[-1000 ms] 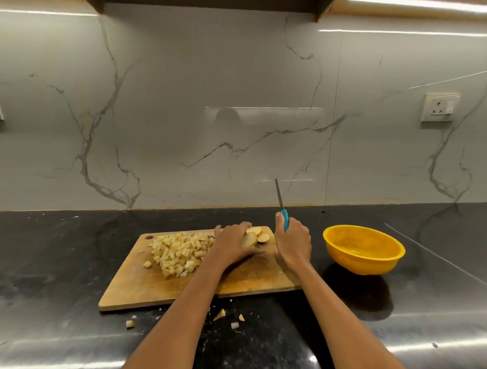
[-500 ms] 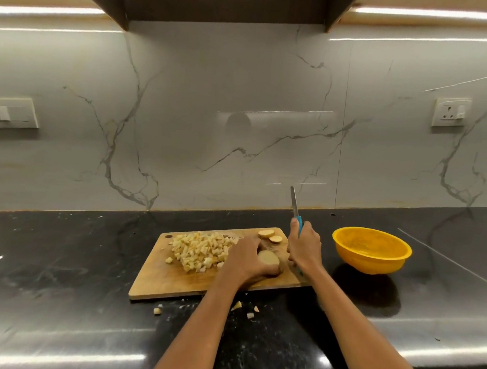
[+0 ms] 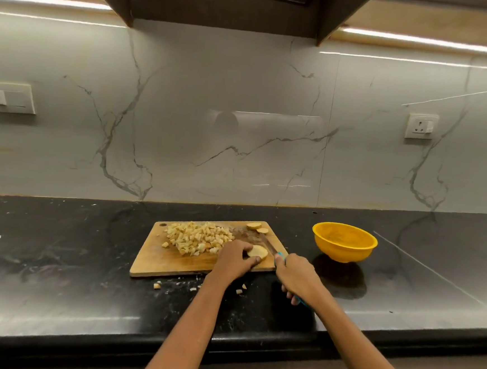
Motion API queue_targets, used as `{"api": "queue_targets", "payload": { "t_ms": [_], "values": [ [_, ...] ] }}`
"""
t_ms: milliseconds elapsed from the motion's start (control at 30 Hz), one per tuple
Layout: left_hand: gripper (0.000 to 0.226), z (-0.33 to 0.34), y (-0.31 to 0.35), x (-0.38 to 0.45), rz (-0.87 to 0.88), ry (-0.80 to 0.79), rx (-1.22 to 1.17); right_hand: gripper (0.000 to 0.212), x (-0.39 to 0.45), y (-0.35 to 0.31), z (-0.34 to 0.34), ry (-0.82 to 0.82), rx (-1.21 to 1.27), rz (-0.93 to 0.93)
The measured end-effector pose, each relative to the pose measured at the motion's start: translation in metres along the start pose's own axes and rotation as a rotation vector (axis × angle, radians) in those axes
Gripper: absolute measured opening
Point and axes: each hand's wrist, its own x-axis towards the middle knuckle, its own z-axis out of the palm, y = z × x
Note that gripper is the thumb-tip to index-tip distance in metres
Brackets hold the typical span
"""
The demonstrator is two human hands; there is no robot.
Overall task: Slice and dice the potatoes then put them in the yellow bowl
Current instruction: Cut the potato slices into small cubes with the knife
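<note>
A wooden cutting board [image 3: 155, 259] lies on the black counter. A heap of diced potato [image 3: 197, 237] covers its middle. My left hand [image 3: 235, 259] grips a potato piece [image 3: 258, 252] with its cut face up, at the board's right front. My right hand [image 3: 296, 276] holds a knife with a blue handle [image 3: 279, 255]; its blade lies low over the board just right of the potato piece. Two potato slices [image 3: 258, 227] sit at the board's far right corner. The yellow bowl [image 3: 344, 241] stands right of the board, with nothing visible inside.
A few stray potato bits [image 3: 157, 286] lie on the counter in front of the board. The counter's front edge [image 3: 136, 342] runs below my arms. A marble wall with a socket [image 3: 421, 126] and a switch plate [image 3: 7, 97] stands behind.
The knife, held upright before, has come down flat beside the potato piece. My left hand drew the potato piece to the board's front right. The view has shifted.
</note>
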Motion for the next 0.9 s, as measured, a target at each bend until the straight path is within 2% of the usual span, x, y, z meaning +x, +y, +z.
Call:
{"api": "queue_targets", "payload": {
  "t_ms": [433, 700, 900],
  "values": [
    [0.049, 0.002, -0.004, 0.002, -0.038, 0.002, -0.045, 0.047, -0.010, -0.009, 0.003, -0.050, -0.208, 0.101],
    [0.048, 0.002, -0.004, 0.003, -0.018, 0.040, -0.038, 0.031, 0.004, -0.029, 0.003, -0.092, -0.264, 0.049],
    [0.047, 0.003, -0.004, 0.002, -0.002, 0.066, -0.016, 0.039, -0.016, -0.009, 0.006, 0.007, -0.432, -0.056]
  ]
}}
